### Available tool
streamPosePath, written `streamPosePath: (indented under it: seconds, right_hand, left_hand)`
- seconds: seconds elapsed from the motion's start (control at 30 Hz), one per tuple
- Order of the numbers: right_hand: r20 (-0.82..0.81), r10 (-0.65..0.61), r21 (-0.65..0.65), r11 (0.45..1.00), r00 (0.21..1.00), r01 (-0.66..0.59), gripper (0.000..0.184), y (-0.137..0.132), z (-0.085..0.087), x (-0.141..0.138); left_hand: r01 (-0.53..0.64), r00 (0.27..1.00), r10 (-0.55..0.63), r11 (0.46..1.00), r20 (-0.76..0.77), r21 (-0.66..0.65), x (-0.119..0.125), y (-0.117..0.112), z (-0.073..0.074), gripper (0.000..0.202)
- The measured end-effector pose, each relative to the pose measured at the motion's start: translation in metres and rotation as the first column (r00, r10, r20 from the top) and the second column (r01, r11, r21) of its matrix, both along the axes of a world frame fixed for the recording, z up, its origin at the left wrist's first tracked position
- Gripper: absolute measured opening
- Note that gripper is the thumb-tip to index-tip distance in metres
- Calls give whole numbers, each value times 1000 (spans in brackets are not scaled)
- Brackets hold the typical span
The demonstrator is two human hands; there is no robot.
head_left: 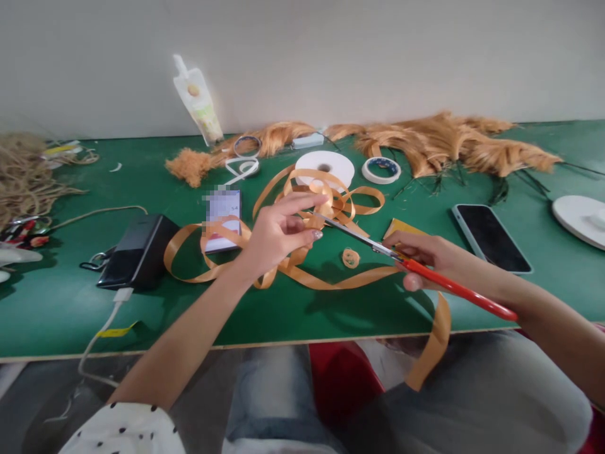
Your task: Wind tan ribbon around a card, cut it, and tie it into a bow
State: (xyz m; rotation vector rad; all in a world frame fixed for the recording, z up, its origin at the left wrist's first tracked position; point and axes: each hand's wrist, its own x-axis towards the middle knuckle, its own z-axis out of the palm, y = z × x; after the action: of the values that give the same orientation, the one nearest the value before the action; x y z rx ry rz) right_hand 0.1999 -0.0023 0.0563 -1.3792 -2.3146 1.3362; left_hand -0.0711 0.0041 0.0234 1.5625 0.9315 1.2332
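My left hand pinches a looped bunch of orange ribbon between thumb and fingers, above the table. My right hand grips red-handled scissors. Their metal blades point left, and the tips reach the ribbon at my left fingertips; whether the blades are apart I cannot tell. More ribbon runs in loose loops over the green table beneath both hands. Below my right hand, a ribbon end hangs over the table's front edge. A white spool lies just behind the bunch.
Fibre bundles with dark stems line the wall, near a tape roll. A phone and white disc lie right. Leftward are a lit screen, a black box with cable, and a twine pile.
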Motion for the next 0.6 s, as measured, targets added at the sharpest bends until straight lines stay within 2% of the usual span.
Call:
streamPosePath:
  seconds: [0.2, 0.43, 0.6]
  right_hand:
    - [73, 15, 4, 1000, 997, -16, 32, 6, -4, 1]
    - [38, -28, -32, 999, 999, 29, 38, 4, -3, -2]
    - [33, -85, 20, 996, 996, 84, 41, 4, -2, -4]
  left_hand:
    - [18, 999, -19, 1000, -46, -20, 2, 1, -2, 44]
    - [22, 999, -24, 998, -26, -56, 1, 0, -4, 45]
    - [16, 1000, -15, 997, 10, -78, 2, 0, -4, 44]
